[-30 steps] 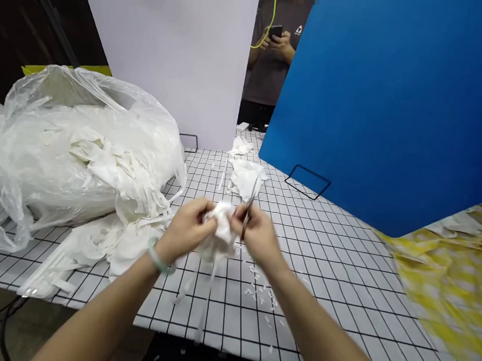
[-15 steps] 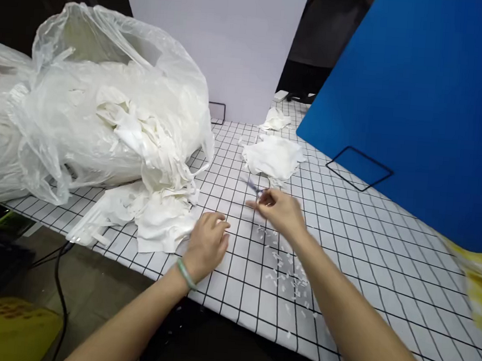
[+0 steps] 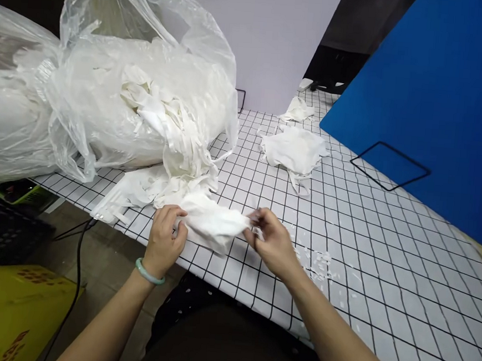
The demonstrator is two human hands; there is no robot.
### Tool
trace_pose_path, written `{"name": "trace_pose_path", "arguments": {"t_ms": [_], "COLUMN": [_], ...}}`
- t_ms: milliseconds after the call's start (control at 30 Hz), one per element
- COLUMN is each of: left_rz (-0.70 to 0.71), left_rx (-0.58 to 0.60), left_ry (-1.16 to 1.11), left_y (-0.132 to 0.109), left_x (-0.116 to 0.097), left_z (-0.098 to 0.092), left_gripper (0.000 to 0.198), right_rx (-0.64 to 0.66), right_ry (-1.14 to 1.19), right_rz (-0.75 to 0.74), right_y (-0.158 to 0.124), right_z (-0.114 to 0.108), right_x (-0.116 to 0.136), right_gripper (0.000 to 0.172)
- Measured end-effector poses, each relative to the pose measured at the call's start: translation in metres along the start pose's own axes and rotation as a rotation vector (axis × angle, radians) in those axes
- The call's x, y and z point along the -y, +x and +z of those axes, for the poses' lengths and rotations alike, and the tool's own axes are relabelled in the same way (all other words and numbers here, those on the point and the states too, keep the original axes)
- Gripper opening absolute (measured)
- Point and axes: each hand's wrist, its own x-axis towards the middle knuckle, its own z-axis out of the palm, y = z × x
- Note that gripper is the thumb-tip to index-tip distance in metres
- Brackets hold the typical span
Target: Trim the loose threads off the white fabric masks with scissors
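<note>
A white cloth piece stretches between my two hands just above the table's near edge. At its left end my left hand, with a pale green bangle on the wrist, is closed on the cloth. My right hand is closed by the cloth's right end, and its fingertips seem to pinch the corner. Small scissors show as a blur at those fingers; their blades are hard to make out. Behind the left hand, more white cloth pieces spill from a clear plastic bag.
A grid-patterned cloth covers the table. Small white scraps lie near my right forearm. Another white cloth pile rests farther back. A blue panel stands right, a pale panel behind. A yellow box sits below left.
My left hand has moved left and closed on a cloth piece, whose right end now reaches my right hand. The right hand has come down toward it. The whole view has shifted.
</note>
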Motion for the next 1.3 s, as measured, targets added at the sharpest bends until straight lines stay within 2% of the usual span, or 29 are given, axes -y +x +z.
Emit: {"name": "trace_pose_path", "arguments": {"t_ms": [67,133,200,300,400,433,500,567,667,767,867,967,1100,1200,1300], "left_rz": [0.057,0.139,0.224,0.367,0.479,0.475,0.421,0.384,0.412,0.430,0.401,0.331,0.204,-0.031,-0.282], "left_rx": [-0.033,-0.026,0.041,0.230,0.489,0.560,0.629,0.638,0.695,0.779,0.853,0.863,0.784,0.871,0.947], "left_ry": [-0.027,-0.017,0.019,0.036,0.060,0.106,0.217,0.277,0.243,0.165,0.059,-0.068,-0.184,-0.426,-0.712], "left_y": [0.006,0.021,0.042,0.074,0.092,0.093,0.091,0.086,0.084,0.094,0.114,0.131,0.142,0.138,0.128], "left_x": [-0.006,-0.008,-0.008,-0.008,-0.016,-0.021,-0.036,-0.051,-0.069,-0.074,-0.075,-0.078,-0.086,-0.088,-0.085], "left_z": [0.005,0.014,0.023,0.033,0.034,0.034,0.036,0.043,0.059,0.075,0.080,0.064,0.022,-0.008,-0.024], "left_gripper": [0.022,0.027,0.032,0.042,0.046,0.042,0.033,0.032,0.032,0.024,0.016,0.010,0.005,0.009,0.018], "right_rx": [0.068,0.111,0.086,-0.059,-0.271,-0.335,-0.422,-0.439,-0.410,-0.405,-0.382,-0.364,-0.374,-0.403,-0.318], "right_ry": [0.051,0.044,0.052,0.096,0.105,0.114,0.151,0.202,0.254,0.250,0.226,0.256,0.373,0.420,0.394], "right_rz": [0.131,0.238,0.304,0.326,0.292,0.279,0.266,0.261,0.238,0.208,0.231,0.220,0.110,0.024,-0.099], "right_y": [-0.034,-0.066,-0.090,-0.106,-0.103,-0.100,-0.093,-0.086,-0.078,-0.070,-0.058,-0.037,-0.010,-0.001,-0.002], "right_z": [-0.021,-0.029,-0.028,-0.021,-0.021,-0.022,-0.024,-0.024,-0.018,-0.008,0.000,0.006,0.006,0.002,0.003], "right_x": [-0.001,-0.009,-0.020,-0.035,-0.037,-0.036,-0.033,-0.029,-0.025,-0.025,-0.025,-0.023,-0.013,-0.001,0.009], "right_gripper": [0.020,0.019,0.019,0.022,0.027,0.030,0.035,0.039,0.043,0.046,0.049,0.047,0.036,0.033,0.035]}}
